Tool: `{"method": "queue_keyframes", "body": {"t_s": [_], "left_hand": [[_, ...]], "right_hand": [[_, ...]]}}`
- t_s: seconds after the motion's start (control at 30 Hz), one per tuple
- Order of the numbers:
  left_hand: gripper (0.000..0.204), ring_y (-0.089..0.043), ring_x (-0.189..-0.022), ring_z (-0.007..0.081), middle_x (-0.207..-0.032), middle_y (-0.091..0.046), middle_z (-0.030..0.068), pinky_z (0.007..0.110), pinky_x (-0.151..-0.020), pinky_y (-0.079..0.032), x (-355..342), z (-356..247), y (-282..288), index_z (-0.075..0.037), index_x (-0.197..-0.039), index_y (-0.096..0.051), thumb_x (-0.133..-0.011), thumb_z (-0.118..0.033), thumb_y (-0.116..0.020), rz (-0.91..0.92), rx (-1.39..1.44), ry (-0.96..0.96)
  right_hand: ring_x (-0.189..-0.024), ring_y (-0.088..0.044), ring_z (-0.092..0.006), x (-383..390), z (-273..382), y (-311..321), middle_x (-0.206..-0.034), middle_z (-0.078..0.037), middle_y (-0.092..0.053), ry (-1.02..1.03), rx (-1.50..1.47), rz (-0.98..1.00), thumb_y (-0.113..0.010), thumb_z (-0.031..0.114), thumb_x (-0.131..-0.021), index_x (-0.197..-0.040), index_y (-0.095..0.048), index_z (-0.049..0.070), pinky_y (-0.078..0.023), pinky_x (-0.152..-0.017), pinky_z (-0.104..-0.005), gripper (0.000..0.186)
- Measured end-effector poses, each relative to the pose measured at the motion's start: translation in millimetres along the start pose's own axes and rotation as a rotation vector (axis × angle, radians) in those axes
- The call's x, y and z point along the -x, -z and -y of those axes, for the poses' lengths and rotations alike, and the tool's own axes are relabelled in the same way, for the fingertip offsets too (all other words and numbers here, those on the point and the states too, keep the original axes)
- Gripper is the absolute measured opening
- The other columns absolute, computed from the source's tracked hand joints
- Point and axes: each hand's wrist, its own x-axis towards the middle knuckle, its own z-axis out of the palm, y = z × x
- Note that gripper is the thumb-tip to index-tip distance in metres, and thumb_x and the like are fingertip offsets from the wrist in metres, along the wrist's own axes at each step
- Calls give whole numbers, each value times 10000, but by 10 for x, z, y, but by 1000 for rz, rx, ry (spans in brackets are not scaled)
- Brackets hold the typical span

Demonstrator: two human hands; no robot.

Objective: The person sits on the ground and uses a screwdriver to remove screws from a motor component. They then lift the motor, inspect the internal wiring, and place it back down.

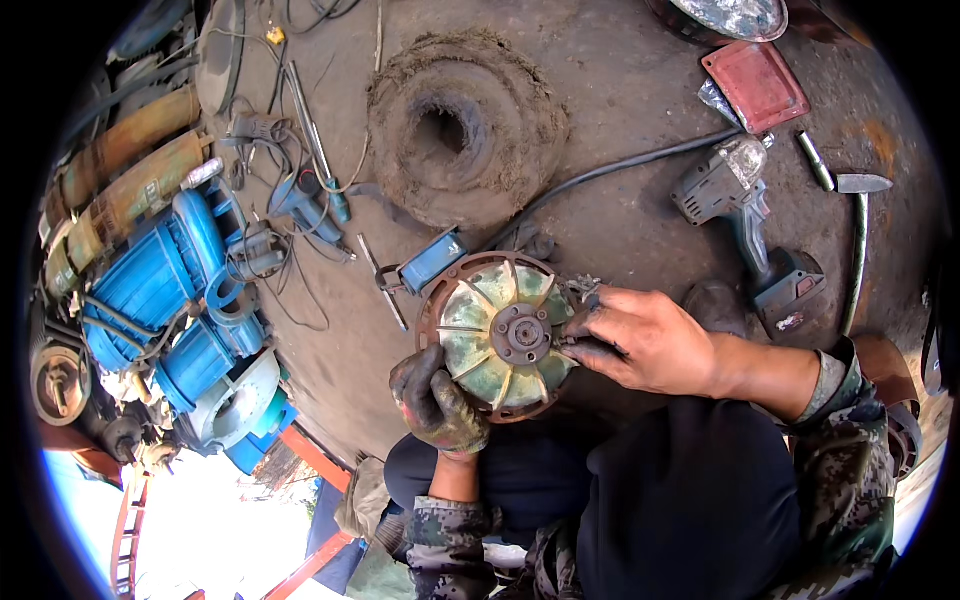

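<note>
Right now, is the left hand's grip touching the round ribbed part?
Touching. The head view shows the left hand's grip against the lower-left edge of the round ribbed part, no gap showing.

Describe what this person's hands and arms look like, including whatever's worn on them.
The left hand wears a grimy glove, dark over the fingers and yellowish-green toward the cuff. The right hand is ungloved, with dirty fingers. Both sleeves are pixelated camouflage and end short of the wrists.

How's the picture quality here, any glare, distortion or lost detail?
Head view: glare whites out the lower left beyond the red metal beam; fisheye bending and a black rim; the ribbed green disc reads clearly; the dark trousers show little detail.
</note>
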Motion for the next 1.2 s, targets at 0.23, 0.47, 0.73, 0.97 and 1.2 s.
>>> {"method": "queue_keyframes", "body": {"t_s": [0.23,0.47,0.73,0.97,1.2], "left_hand": [[329,-635,-1078,312,-1135,-691,164,460,-985,-494,-9,16,-99,3,-1237,-680,-1120,-269,-535,-2,89,-64],[415,-627,-1114,307,-1134,-694,153,460,-1001,-491,3,12,-46,-21,-1261,-697,-1114,-390,-576,18,88,-16],[392,-622,-1134,299,-1175,-689,161,450,-1013,-489,-18,11,-11,-19,-1289,-700,-1109,-348,-588,19,50,-11],[447,-624,-1199,324,-1240,-665,193,458,-1041,-502,-71,-38,-75,4,-1296,-689,-1118,-383,-551,-42,24,14],[468,-637,-1228,347,-1278,-671,207,461,-1064,-501,-103,-45,-62,14,-1278,-694,-1110,-399,-555,-10,60,76]], "right_hand": [[-789,-683,-407,-77,70,14,-951,-175,-644,-16,-61,-1,-826,197,-916,-1015,-656,24,-577,-676,-473,262],[-763,-666,-348,-159,-152,106,-904,-166,-647,-94,-90,-93,-833,162,-931,-1055,-694,18,-538,-660,-425,236],[-865,-654,-461,-206,-566,221,-985,-219,-628,-163,290,-94,-770,184,-950,-1060,-626,-22,-547,-749,-531,274],[-874,-691,-462,-228,-778,257,-1021,-236,-627,-218,488,-86,-713,135,-971,-1045,-622,-19,-597,-791,-527,194],[-886,-715,-452,-233,-886,147,-1030,-237,-623,-337,618,-8,-689,102,-969,-1049,-609,0,-611,-790,-517,152]]}}
